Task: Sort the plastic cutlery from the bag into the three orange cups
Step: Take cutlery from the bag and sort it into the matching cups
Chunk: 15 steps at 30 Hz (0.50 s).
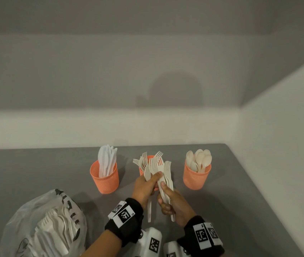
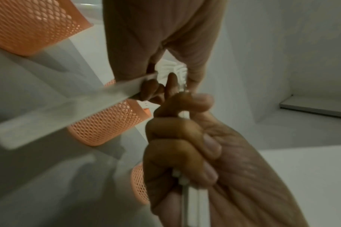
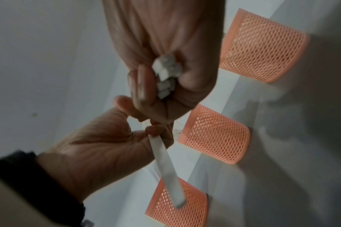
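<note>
Three orange mesh cups stand in a row on the grey table [image 1: 36, 167]: the left cup [image 1: 104, 178] holds white knives, the middle cup [image 1: 141, 170], partly hidden behind my hands, holds forks, and the right cup [image 1: 196, 176] holds spoons. In front of the middle cup my right hand [image 1: 167, 199] grips a bundle of white forks [image 1: 167, 173] by the handles, tines up. My left hand [image 1: 147, 184] pinches a single fork [image 1: 149, 210] beside that bundle. The right wrist view shows the handle ends [image 3: 165, 75] inside my right fist. The plastic bag [image 1: 26, 225] lies at lower left.
More white cutlery [image 1: 54, 225] shows through the bag's open mouth. A pale wall rises behind the table and along its right edge [image 1: 258, 182]. The cups also show in the left wrist view [image 2: 107, 122] and the right wrist view [image 3: 214, 135].
</note>
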### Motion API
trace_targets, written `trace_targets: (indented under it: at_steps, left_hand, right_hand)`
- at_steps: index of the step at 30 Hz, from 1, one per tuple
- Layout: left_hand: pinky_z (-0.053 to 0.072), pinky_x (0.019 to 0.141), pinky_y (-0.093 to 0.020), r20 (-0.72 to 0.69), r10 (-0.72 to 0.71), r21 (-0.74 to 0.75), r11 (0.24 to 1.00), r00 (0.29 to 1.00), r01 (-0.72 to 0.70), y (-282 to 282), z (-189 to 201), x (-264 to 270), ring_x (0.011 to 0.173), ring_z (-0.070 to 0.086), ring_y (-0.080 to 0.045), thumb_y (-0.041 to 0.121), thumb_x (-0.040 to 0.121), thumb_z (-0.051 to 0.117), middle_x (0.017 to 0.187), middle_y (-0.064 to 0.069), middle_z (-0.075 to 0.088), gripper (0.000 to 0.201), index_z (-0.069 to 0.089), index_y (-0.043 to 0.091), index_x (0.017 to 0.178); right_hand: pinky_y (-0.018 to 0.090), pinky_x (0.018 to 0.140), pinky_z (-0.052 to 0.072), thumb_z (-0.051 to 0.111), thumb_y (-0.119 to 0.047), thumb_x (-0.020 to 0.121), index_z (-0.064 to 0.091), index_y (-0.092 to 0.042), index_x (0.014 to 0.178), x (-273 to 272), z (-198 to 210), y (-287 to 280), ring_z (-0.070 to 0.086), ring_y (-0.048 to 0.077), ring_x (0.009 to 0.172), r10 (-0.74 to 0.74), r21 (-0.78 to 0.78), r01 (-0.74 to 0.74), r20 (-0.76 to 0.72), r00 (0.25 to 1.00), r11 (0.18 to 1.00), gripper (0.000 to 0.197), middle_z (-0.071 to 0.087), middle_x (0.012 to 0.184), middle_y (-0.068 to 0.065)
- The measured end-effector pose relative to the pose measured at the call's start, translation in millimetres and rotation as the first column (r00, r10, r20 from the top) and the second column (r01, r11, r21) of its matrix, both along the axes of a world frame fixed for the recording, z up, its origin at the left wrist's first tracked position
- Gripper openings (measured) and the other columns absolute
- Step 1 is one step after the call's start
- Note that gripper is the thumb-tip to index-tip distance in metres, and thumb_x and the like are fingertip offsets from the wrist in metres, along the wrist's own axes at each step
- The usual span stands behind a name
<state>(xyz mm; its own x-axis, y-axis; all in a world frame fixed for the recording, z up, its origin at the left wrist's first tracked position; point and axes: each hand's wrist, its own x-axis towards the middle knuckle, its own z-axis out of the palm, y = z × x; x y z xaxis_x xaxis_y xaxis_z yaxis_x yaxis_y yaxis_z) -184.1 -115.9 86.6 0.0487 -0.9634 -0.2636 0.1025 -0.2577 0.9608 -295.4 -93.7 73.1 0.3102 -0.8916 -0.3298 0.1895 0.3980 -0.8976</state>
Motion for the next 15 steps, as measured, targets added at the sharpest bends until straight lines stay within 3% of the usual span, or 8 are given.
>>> trace_targets:
  at_steps: [3,5,8,10,11,13,15]
  left_hand:
    - [0.041,0.044,-0.014,-0.008,0.028,-0.002,1.000,1.000,-0.028,-1.0,-0.7,-1.6,0.044,0.055,-0.001,0.014,0.091,0.050,0.067,-0.002,0.062,0.013,0.062,0.008,0.090]
    - [0.044,0.044,-0.015,-0.015,0.071,-0.012,0.997,0.997,-0.071,-2.7,1.1,-0.9,0.044,0.057,-0.005,0.011,0.092,0.046,0.067,-0.008,0.061,0.019,0.061,0.003,0.084]
    - [0.054,0.064,-0.031,-0.048,0.202,-0.043,0.978,0.978,-0.204,-9.6,0.5,2.8,0.069,0.065,-0.025,0.012,0.093,0.043,0.081,-0.021,0.066,0.025,0.060,-0.006,0.097]
    - [0.054,0.081,-0.042,-0.059,0.319,-0.085,0.942,0.946,-0.324,-14.9,0.6,7.9,0.086,0.066,-0.033,0.011,0.094,0.042,0.091,-0.020,0.068,0.024,0.057,-0.003,0.107]
    - [0.054,0.082,-0.044,-0.065,0.360,-0.116,0.924,0.931,-0.365,-17.5,1.6,10.3,0.087,0.065,-0.033,0.010,0.094,0.042,0.088,-0.018,0.067,0.021,0.055,0.000,0.107]
    - [0.054,0.064,-0.034,-0.107,0.377,-0.172,0.904,0.920,-0.391,-20.7,5.3,14.9,0.067,0.063,-0.024,0.005,0.093,0.041,0.070,-0.010,0.059,0.013,0.054,0.006,0.097]
    - [0.042,0.044,-0.020,-0.095,0.346,-0.196,0.913,0.933,-0.359,-20.7,9.2,16.4,0.042,0.049,-0.006,0.001,0.093,0.040,0.058,-0.003,0.047,0.017,0.054,0.010,0.094]
  right_hand:
    - [0.014,0.034,0.024,0.038,-0.035,0.098,0.057,-0.009,0.100,-1.9,0.9,1.2,0.032,0.004,0.033,0.011,-0.001,-0.011,-0.004,1.000,1.000,0.032,0.056,0.055,0.001]
    - [0.015,0.036,0.032,0.039,-0.034,0.098,0.060,-0.007,0.102,-1.9,0.6,2.7,0.040,0.006,0.034,0.009,0.004,-0.009,0.003,1.000,1.000,0.034,0.061,0.059,0.003]
    - [0.021,0.048,0.050,0.040,-0.034,0.098,0.061,-0.003,0.109,-2.7,-2.0,1.7,0.057,0.009,0.045,-0.008,0.037,0.007,0.038,0.999,0.999,0.039,0.071,0.069,0.005]
    - [0.025,0.054,0.055,0.038,-0.033,0.099,0.060,-0.005,0.113,-5.2,-4.3,0.1,0.065,0.013,0.054,-0.018,0.067,0.014,0.055,0.998,0.998,0.038,0.074,0.079,0.007]
    - [0.025,0.055,0.056,0.038,-0.033,0.099,0.059,-0.006,0.113,-6.8,-5.0,0.0,0.067,0.014,0.057,-0.019,0.074,0.015,0.050,0.999,0.997,0.038,0.074,0.081,0.008]
    - [0.025,0.052,0.054,0.039,-0.035,0.098,0.062,-0.010,0.110,-10.0,-5.4,1.0,0.064,0.013,0.056,-0.018,0.067,0.018,-0.001,1.000,0.998,0.035,0.073,0.081,0.008]
    - [0.022,0.047,0.049,0.040,-0.037,0.097,0.063,-0.014,0.107,-11.8,-4.8,3.1,0.056,0.008,0.047,-0.025,0.050,0.028,-0.055,0.998,0.998,0.034,0.069,0.070,0.004]
